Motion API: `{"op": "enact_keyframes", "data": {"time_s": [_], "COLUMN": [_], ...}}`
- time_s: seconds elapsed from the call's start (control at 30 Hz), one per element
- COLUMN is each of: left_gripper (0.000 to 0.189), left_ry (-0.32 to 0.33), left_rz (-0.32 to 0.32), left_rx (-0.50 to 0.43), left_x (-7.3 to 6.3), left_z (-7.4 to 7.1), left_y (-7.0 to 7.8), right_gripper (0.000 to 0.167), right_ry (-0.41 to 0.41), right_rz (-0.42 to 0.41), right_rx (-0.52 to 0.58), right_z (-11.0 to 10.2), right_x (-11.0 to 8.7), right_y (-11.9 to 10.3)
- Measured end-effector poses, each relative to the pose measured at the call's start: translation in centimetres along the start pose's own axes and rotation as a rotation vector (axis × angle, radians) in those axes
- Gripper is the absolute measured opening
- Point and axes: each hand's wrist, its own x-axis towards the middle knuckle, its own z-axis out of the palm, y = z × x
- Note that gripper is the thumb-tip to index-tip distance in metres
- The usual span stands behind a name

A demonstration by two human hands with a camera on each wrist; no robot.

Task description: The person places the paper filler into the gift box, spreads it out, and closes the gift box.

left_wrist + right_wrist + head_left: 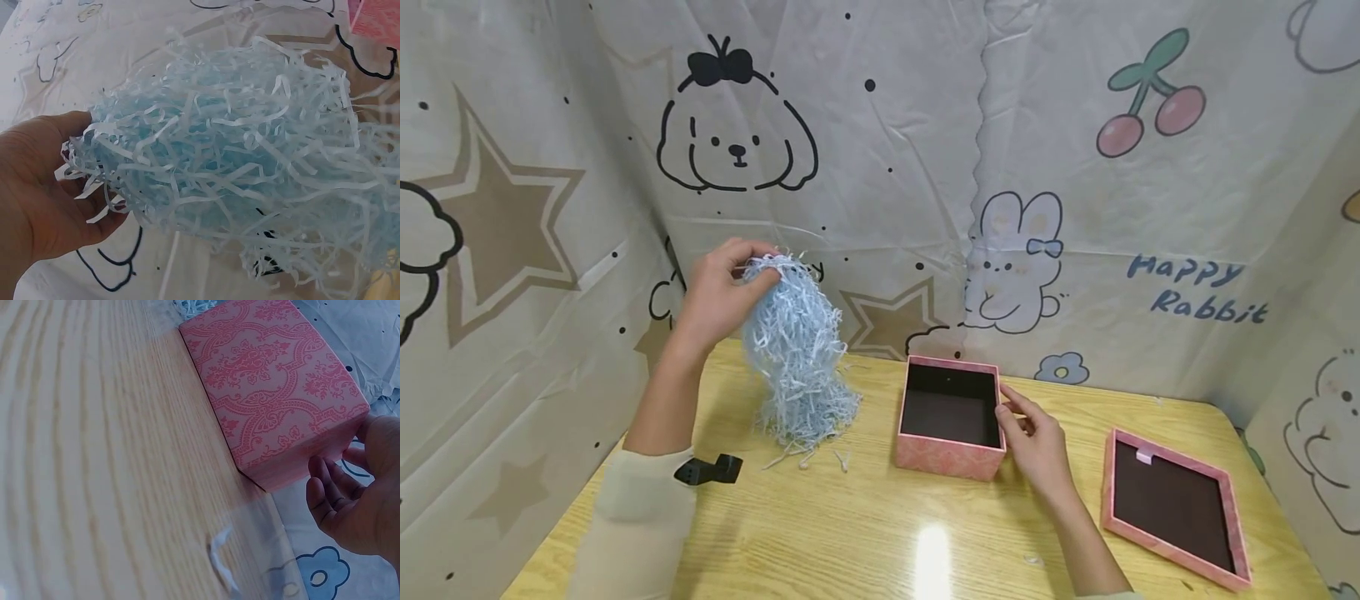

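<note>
In the head view, my left hand [722, 287] pinches the top of a big clump of light blue shredded paper [797, 350]. The clump hangs down in a long bundle, and its lower end reaches the tabletop. Seen from the left wrist, the fingers and thumb [75, 123] sink into one end of the paper strips [219, 144]. My right hand [1037, 442] is at the right side of a pink patterned box [951, 458], which is uncovered with a dark inside. Its fingers [331, 481] rest loosely bent against the box's side wall [294, 459], the thumb near the rim.
A pink-edged lid [1172, 500] with a dark inside lies upturned at the right of the wooden table [820, 533]. Loose paper scraps [842, 461] lie below the clump. A printed cloth [887, 167] stands behind and beside the table. A black strap piece [709, 470] shows by the left sleeve.
</note>
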Motion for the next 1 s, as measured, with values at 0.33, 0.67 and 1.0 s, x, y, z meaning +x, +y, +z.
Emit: {"op": "enact_keyframes", "data": {"time_s": [0.33, 0.67, 1.0], "left_gripper": [0.018, 0.018, 0.019], "left_ry": [0.034, 0.051, 0.086], "left_rz": [0.054, 0.104, 0.163], "left_rx": [-0.009, 0.033, 0.019], "left_x": [1.5, 3.7, 5.7], "left_z": [-1.2, -2.3, -2.9], "left_y": [3.2, 6.3, 10.0], "right_gripper": [0.04, 0.041, 0.041], "right_ry": [-0.001, -0.007, -0.007], "right_rz": [-0.001, 0.012, 0.003], "right_rx": [0.001, -0.017, -0.038], "right_z": [0.0, 0.0, -0.1], "right_x": [0.1, 0.0, 0.2], "right_y": [-0.2, -0.2, 0.2]}}
